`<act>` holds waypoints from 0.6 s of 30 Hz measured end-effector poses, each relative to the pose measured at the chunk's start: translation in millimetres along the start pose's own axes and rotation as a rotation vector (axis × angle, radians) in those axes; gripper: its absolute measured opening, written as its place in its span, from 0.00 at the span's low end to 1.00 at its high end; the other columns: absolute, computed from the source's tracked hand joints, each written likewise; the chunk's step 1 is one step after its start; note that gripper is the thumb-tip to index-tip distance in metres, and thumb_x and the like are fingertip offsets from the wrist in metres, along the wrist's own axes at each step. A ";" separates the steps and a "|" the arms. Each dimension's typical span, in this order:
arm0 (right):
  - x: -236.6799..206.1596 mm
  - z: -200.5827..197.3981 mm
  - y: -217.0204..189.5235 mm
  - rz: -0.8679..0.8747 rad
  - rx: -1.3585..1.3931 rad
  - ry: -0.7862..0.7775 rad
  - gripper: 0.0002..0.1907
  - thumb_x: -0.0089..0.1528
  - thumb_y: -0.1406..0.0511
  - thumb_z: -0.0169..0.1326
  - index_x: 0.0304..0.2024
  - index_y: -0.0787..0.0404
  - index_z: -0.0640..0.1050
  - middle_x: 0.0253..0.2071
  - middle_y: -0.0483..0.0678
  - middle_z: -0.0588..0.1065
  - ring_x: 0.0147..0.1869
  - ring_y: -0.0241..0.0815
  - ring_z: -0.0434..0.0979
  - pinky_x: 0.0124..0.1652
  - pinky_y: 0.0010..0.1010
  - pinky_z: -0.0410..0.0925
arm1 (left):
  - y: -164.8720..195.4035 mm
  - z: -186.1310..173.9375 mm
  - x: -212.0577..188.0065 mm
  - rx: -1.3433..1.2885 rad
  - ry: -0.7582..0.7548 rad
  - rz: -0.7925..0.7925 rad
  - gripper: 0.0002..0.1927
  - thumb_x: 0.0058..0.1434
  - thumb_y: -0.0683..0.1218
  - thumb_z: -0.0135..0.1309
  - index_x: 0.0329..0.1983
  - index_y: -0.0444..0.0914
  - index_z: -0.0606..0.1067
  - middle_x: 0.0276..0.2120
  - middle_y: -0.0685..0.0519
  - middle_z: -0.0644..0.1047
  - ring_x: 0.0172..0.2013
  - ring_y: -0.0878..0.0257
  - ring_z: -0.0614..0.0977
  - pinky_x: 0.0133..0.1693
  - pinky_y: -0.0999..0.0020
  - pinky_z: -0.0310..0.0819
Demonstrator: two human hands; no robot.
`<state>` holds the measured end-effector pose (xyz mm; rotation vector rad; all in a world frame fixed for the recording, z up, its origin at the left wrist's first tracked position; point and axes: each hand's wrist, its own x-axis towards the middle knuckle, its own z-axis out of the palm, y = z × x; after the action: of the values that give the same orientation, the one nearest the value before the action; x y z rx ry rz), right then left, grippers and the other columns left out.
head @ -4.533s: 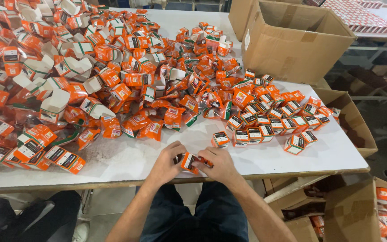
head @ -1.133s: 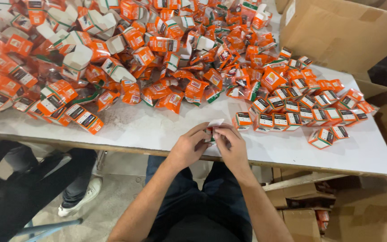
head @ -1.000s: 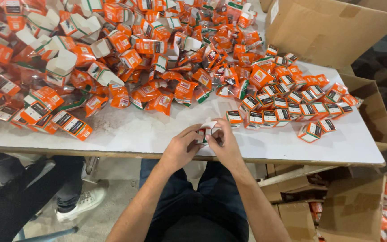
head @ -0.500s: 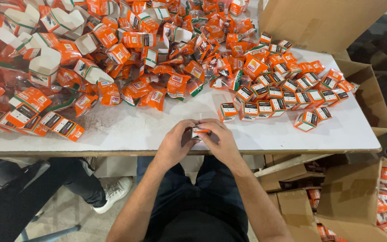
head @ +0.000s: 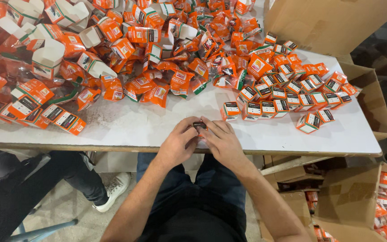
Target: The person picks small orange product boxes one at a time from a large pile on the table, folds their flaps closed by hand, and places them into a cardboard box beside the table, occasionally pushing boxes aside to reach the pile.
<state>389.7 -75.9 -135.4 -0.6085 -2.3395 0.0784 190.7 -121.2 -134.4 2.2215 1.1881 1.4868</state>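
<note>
Here, a long white table [head: 126, 127] fills most of the view. A huge heap of orange packets and open little boxes [head: 126, 49] covers its far side. A big brown cardboard box [head: 323, 22] stands at the far right corner of the table. Another cardboard box [head: 350, 201] sits on the floor to the right, with orange boxes inside it. Neat rows of closed small orange boxes [head: 287, 89] stand on the right part of the table. Beside the table on the left are another person's dark trouser leg and white shoe [head: 113, 190].

At the near edge of the table, the left hand [head: 178, 145] and the right hand [head: 222, 141] meet. Both hands curl their fingers around one small orange box [head: 199, 126] and pinch it between them. The box is right at the fingertips, just above the table, and mostly hidden by the fingers.
</note>
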 end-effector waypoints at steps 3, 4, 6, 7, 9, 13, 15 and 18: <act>-3.8 0.6 3.6 0.113 0.308 0.059 0.23 0.62 0.72 0.58 0.60 0.66 0.75 0.64 0.55 0.73 0.63 0.56 0.74 0.59 0.41 0.68 | -0.3 0.1 -1.3 -0.118 -0.091 -0.254 0.14 0.55 0.33 0.62 0.40 0.35 0.71 0.57 0.46 0.74 0.41 0.51 0.82 0.41 0.63 0.78; -5.4 1.8 4.4 0.129 0.296 0.082 0.21 0.61 0.72 0.59 0.58 0.65 0.76 0.62 0.53 0.74 0.62 0.54 0.74 0.59 0.40 0.68 | -1.2 0.5 -1.8 -0.157 -0.138 -0.366 0.14 0.56 0.34 0.62 0.41 0.35 0.70 0.57 0.48 0.75 0.36 0.53 0.82 0.38 0.64 0.78; -8.7 4.7 5.3 0.168 0.270 0.124 0.18 0.61 0.73 0.59 0.54 0.63 0.79 0.58 0.50 0.76 0.60 0.52 0.76 0.58 0.40 0.69 | -3.7 1.6 -3.2 -0.147 -0.123 -0.328 0.16 0.56 0.34 0.63 0.42 0.36 0.69 0.57 0.48 0.75 0.36 0.55 0.83 0.37 0.65 0.78; -9.4 6.6 5.6 0.143 0.241 0.143 0.17 0.60 0.73 0.60 0.53 0.63 0.80 0.57 0.50 0.76 0.59 0.52 0.75 0.57 0.40 0.69 | -5.6 2.2 -3.7 -0.146 -0.116 -0.310 0.16 0.56 0.34 0.63 0.42 0.36 0.69 0.56 0.48 0.75 0.36 0.56 0.83 0.37 0.66 0.78; -10.4 9.8 5.0 0.096 0.188 0.175 0.16 0.59 0.73 0.60 0.51 0.63 0.81 0.55 0.48 0.76 0.57 0.52 0.73 0.55 0.40 0.68 | -9.5 2.6 -4.8 -0.125 -0.057 -0.170 0.20 0.54 0.33 0.63 0.46 0.36 0.69 0.57 0.47 0.74 0.44 0.54 0.82 0.40 0.66 0.79; -7.0 8.1 1.9 -0.029 0.046 0.098 0.13 0.59 0.70 0.61 0.47 0.63 0.80 0.55 0.49 0.75 0.60 0.53 0.72 0.57 0.43 0.67 | -12.9 3.4 -6.3 -0.085 -0.018 -0.115 0.25 0.52 0.32 0.64 0.51 0.36 0.68 0.56 0.48 0.75 0.44 0.52 0.81 0.42 0.65 0.79; 1.5 3.8 2.8 -0.078 0.016 0.085 0.13 0.59 0.66 0.64 0.45 0.63 0.80 0.54 0.48 0.74 0.62 0.54 0.70 0.59 0.48 0.64 | -10.5 3.3 -6.9 -0.161 -0.088 -0.228 0.23 0.55 0.33 0.62 0.51 0.37 0.68 0.58 0.47 0.74 0.43 0.53 0.82 0.42 0.65 0.79; 19.0 -5.9 7.8 -0.108 -0.199 0.093 0.09 0.56 0.63 0.65 0.35 0.58 0.78 0.52 0.48 0.74 0.65 0.55 0.69 0.62 0.59 0.57 | -7.3 -4.7 -6.1 -0.218 -0.093 -0.233 0.25 0.53 0.32 0.58 0.53 0.37 0.68 0.61 0.43 0.71 0.52 0.48 0.78 0.43 0.61 0.78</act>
<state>384.6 -61.1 -120.8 -0.5670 -2.3006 -0.2302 182.1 -122.0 -140.5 1.9152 1.1506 1.3365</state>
